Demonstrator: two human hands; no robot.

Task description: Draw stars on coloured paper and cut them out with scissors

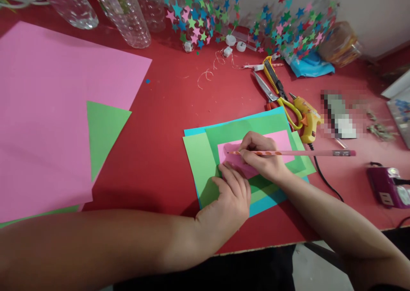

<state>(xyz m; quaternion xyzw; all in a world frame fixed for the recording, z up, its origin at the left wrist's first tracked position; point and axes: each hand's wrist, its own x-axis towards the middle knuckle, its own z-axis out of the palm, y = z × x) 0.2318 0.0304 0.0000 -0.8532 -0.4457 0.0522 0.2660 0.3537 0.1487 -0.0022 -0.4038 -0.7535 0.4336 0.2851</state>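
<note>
My right hand [264, 163] pinches the pencil [307, 153] near its point, the shaft running rightward, roughly along the long axis of the pink paper [282, 140]. That paper lies right beneath this hand, the nearer one to its middle, atop green sheets [197, 154] on the red tabletop [160, 133]. My left hand [230, 197] grips nothing, fingers outstretched at the paper's lower left edge. The tip seems to meet the paper, though contact is hard to confirm.

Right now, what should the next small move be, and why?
Probably a short stroke of the pencil on the small pink paper: the right hand holds the tip at the paper's left part, and the left hand lies at the near edge.
</note>
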